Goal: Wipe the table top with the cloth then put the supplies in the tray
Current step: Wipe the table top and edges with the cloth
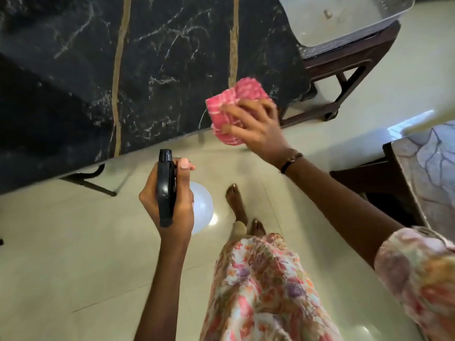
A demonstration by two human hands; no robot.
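A black marble table top (152,70) with gold veins fills the upper left. My right hand (256,126) grips a bunched pink checked cloth (234,104), held over the table's near right corner. My left hand (172,205) is closed around a spray bottle (166,190) with a black trigger head and a pale round body, held over the floor just off the table's near edge. A translucent plastic tray (349,23) rests on a dark wooden chair at the top right.
The dark wooden chair (344,70) stands beside the table's right end. A second chair with a patterned cushion (426,168) is at the right edge. Glossy cream floor tiles (73,267) lie below, with my bare feet and floral dress.
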